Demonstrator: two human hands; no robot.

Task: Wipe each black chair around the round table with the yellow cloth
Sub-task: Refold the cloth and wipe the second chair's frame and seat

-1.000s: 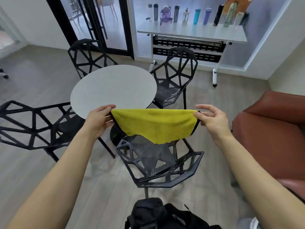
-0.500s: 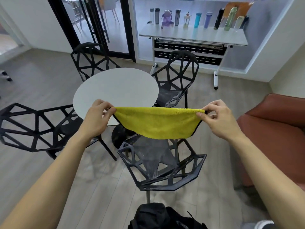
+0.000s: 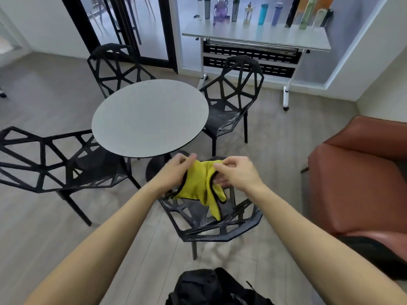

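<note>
Between the 2 hands, just above the nearest black chair (image 3: 211, 219), the yellow cloth (image 3: 199, 186) is bunched into a loose fold, 1 corner drooping toward the seat. Half a second ago it was stretched flat and wide; now the left hand (image 3: 176, 172) and right hand (image 3: 236, 175) have come close together, each pinching a cloth edge. That reads as folding the cloth into a pad, so wiping of this chair has likely not begun. Beyond the hands sits the round desk (image 3: 149, 117), with 3 more black chairs around it: left (image 3: 50, 159), far left (image 3: 116, 67) and far right (image 3: 233, 95). Fingertips behind the cloth are hidden, the left chair is cut off by the frame edge, and any dust on the seats is hard to judge.
</note>
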